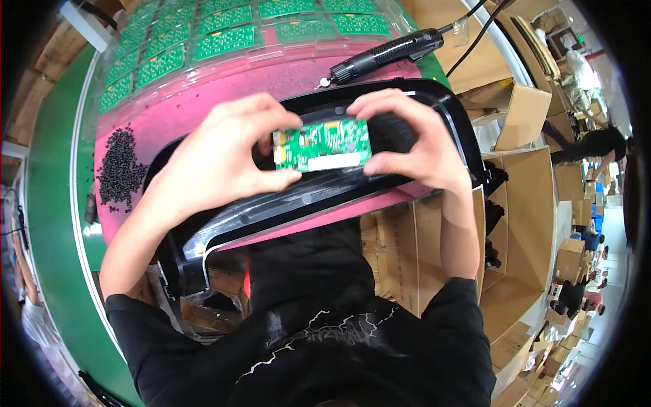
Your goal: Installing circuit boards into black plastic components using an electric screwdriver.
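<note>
Between my two hands is a green circuit board (pixel 323 145) with small parts and a white strip along its lower edge. My left hand (pixel 234 149) grips its left end, thumb below and fingers above. At the other end my right hand (pixel 417 139) pinches the board the same way. Under the board lies a long black plastic housing (pixel 285 203), tilted across the pink mat (pixel 163 112). How far the board is above the housing I cannot tell. A black electric screwdriver (pixel 386 55) rests beyond the housing.
Clear trays (pixel 271 39) of green boards fill the far side. A pile of small black screws (pixel 119 168) lies at the left on the mat. Open cardboard boxes (pixel 519 224) stand to my right. The screwdriver's cable (pixel 468 17) runs off at the top.
</note>
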The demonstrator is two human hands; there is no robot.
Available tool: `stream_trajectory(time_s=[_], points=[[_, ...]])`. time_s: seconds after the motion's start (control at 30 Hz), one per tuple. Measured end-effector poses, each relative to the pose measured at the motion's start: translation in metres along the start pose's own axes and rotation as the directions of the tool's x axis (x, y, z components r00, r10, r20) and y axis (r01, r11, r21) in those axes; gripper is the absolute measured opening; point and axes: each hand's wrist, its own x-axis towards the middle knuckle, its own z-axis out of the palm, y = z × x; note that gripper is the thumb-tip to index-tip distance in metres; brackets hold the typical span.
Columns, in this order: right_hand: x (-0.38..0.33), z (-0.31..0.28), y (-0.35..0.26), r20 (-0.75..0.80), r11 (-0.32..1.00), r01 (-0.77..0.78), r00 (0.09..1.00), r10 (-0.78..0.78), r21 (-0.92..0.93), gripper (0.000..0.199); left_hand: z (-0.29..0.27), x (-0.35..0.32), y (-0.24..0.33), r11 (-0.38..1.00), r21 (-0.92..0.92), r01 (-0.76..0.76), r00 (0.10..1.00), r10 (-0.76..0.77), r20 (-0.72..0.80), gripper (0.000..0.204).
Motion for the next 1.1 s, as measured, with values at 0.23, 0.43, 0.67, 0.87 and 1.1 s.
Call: stream_trajectory(time_s=[0.23,0.43,0.67,0.87,1.1], points=[[-0.012,0.009,0.023,0.074,0.982,-0.066,0.994,0.080,-0.176,0.050,0.024,0.002,-0.004,0.980,0.182,0.080,0.995,-0.088,0.039,0.049],[-0.010,0.013,0.027,0.025,0.971,-0.052,0.998,0.059,-0.235,0.045,0.031,0.004,-0.011,0.965,0.257,0.045,0.999,-0.047,0.003,0.048],[-0.012,0.013,0.028,0.036,0.963,-0.073,0.996,0.085,-0.258,0.048,0.030,0.007,-0.006,0.959,0.273,0.082,0.995,-0.095,0.032,0.048],[-0.013,0.013,0.026,0.036,0.960,-0.084,0.995,0.097,-0.266,0.047,0.032,0.005,-0.008,0.958,0.281,0.059,0.998,-0.066,0.014,0.048],[-0.011,0.014,0.024,0.033,0.957,-0.093,0.994,0.106,-0.276,0.045,0.030,0.005,-0.009,0.952,0.301,0.049,0.998,-0.059,0.024,0.049]])
